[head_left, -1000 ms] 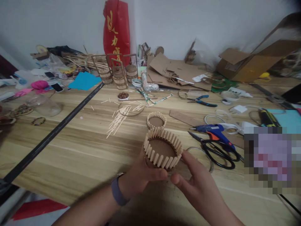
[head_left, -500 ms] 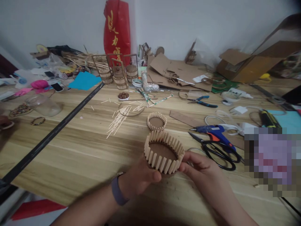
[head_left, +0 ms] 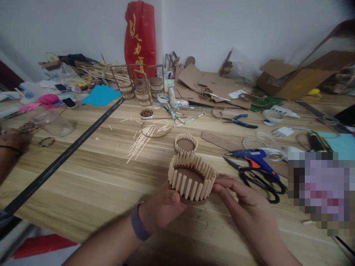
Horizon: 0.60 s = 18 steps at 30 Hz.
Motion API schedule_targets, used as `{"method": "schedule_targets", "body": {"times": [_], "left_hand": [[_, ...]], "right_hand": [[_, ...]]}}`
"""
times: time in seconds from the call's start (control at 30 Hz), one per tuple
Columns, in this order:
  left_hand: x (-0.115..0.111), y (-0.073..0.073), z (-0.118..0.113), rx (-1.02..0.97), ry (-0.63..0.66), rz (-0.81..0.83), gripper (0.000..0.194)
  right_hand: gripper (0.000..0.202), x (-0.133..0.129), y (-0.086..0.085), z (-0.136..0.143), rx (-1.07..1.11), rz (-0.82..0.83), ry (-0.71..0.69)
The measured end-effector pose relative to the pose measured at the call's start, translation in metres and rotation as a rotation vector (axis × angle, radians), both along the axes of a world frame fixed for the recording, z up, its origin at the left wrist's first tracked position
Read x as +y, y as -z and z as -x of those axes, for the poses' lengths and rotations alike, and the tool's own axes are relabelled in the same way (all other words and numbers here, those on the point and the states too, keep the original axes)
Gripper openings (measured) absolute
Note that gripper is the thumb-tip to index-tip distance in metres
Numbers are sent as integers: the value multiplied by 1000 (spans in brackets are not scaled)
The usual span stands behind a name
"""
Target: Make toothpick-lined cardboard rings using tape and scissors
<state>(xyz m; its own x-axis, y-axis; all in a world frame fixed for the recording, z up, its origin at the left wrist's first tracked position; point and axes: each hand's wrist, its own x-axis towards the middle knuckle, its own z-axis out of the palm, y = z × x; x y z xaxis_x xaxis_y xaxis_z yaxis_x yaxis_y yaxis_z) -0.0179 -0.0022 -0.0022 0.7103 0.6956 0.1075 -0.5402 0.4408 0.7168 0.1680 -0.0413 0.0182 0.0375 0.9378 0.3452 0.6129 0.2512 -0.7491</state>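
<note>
My left hand [head_left: 165,207] is closed around the lower left side of a small round basket [head_left: 191,184], made of short upright wooden sticks around a brown cardboard base. The basket is held above the table, tipped slightly so its inside shows. At its right rim, the thumb and forefinger of my right hand [head_left: 244,203] pinch one of the sticks; the fingertips are partly hidden. Just behind it stands a smaller stick ring [head_left: 185,144] with a brown base. Loose thin sticks [head_left: 142,140] lie in a pile to the left, partly over a thin hoop.
To the right lie black scissors [head_left: 257,181], a blue glue gun [head_left: 255,157] and pliers [head_left: 240,121]. Finished little baskets with handles [head_left: 142,92] stand at the back. A bowl of brown balls [head_left: 146,113] sits before them. Another person's hand [head_left: 13,147] is at the left edge.
The basket has tilted and shifted slightly left in my hands, showing more of its side. The other person's hand has come further into view at the left.
</note>
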Motion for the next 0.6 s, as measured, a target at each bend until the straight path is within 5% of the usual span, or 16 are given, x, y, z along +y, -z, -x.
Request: {"method": "schedule_targets", "body": {"times": [0.1, 0.2, 0.37, 0.5, 0.6], "left_hand": [[2, 1, 1, 41, -37, -9, 69], [3, 1, 1, 104, 23, -90, 68], [2, 6, -5, 77, 35, -21, 62], [5, 18, -7, 140, -62, 176, 75], [6, 21, -7, 221, -147, 272, 61]], "right_hand": [[23, -1, -3, -5, -194, -220, 70], [34, -2, -10, -7, -352, -377, -102], [7, -2, -20, -8, -458, -334, -318], [16, 12, -16, -26, -558, -306, -224], [23, 37, -7, -47, -654, -277, -106]]}}
